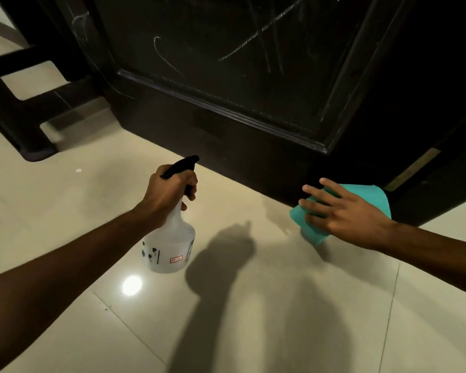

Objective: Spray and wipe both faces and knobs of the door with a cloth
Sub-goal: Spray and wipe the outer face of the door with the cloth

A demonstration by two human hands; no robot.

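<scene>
Your left hand [172, 189] grips the neck of the bottle [170, 243], nozzle toward the door [240, 76] ahead. Your right hand [345, 211], fingers straight, presses the cloth [311, 232] flat where the door's bottom edge meets the floor [253, 319]. A wet patch lies between both hands.

You are looking down at a pale, glossy tiled floor [65, 200] with thin grout lines. A bright spot of light [131, 285] reflects off it near the bottom left. A damp patch [276, 216] darkens the tiles. At the upper left stands dark wooden furniture [24, 114], its foot resting on the floor. Soft shadows [221, 265] fall across the tiles.
</scene>
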